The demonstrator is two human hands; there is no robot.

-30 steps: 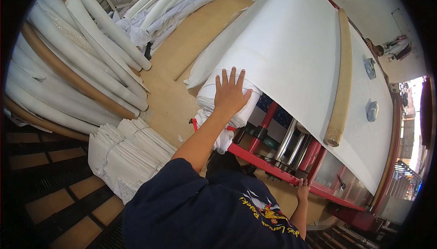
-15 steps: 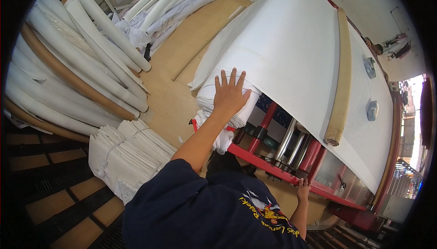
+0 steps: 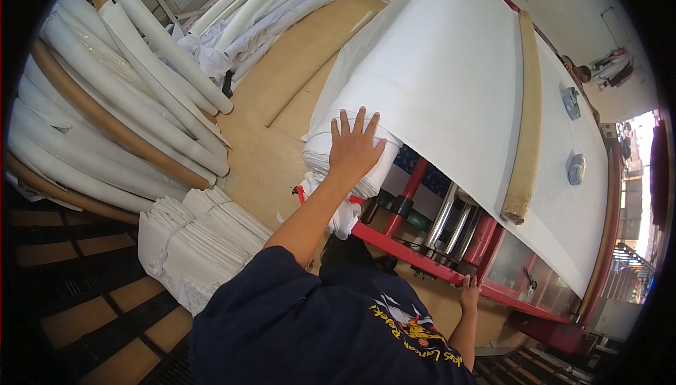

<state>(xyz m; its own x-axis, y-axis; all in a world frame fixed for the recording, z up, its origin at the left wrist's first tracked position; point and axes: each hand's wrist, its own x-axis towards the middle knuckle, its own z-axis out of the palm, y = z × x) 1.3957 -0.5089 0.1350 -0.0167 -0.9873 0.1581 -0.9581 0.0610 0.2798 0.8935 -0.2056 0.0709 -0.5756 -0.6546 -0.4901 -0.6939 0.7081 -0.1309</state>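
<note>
My left hand (image 3: pixel 355 147) lies flat with its fingers spread on the end of a thick white fabric roll (image 3: pixel 320 151). From that roll a broad white sheet (image 3: pixel 451 68) stretches across a machine with a red frame (image 3: pixel 401 250). My right hand (image 3: pixel 470 292) rests on the frame's near edge, its fingers stretched over the red bar and nothing held. Below the sheet's edge, shiny metal rollers (image 3: pixel 442 219) show inside the machine. A long tan cardboard tube (image 3: pixel 527 117) lies on the sheet, with two small wrapped objects (image 3: pixel 577 169) beyond it.
Many long white rolls (image 3: pixel 127 103) and brown tubes are stacked at the left. A tied bundle of folded white material (image 3: pixel 176 234) stands near my left side. A thin tube (image 3: pixel 310 79) lies on the tan floor behind the roll. Black slatted pallets (image 3: pixel 77 286) sit at lower left.
The loose sheet edge hanging at the roll's left side has drawn in toward the roll. Both hands stay in nearly the same places.
</note>
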